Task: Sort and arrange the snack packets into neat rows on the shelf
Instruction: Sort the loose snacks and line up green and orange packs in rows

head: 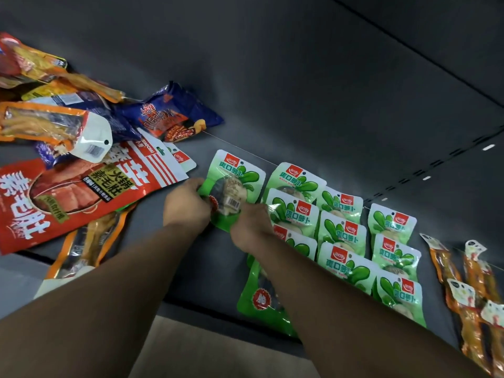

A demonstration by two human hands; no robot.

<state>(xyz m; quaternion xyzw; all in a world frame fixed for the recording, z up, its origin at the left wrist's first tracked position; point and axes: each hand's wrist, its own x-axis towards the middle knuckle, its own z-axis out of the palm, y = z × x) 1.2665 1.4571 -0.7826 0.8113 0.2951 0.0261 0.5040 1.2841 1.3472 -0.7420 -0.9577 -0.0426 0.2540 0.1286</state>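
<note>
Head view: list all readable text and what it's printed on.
"爽口萝卜": green packets, including the one held by both hands, left hand, right hand.
"素毛肚": big red packet, white characters.
"火锅素毛肚": same red packet, dark label.
"脆": red seal on the lower green packet.
Blue packet, barcodes, orange packets: too blurred to read.

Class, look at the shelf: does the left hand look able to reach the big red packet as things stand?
Probably yes, but not at once. The left hand grips the green packet together with the right hand. The big red packet lies just beside it, nothing between.
</note>
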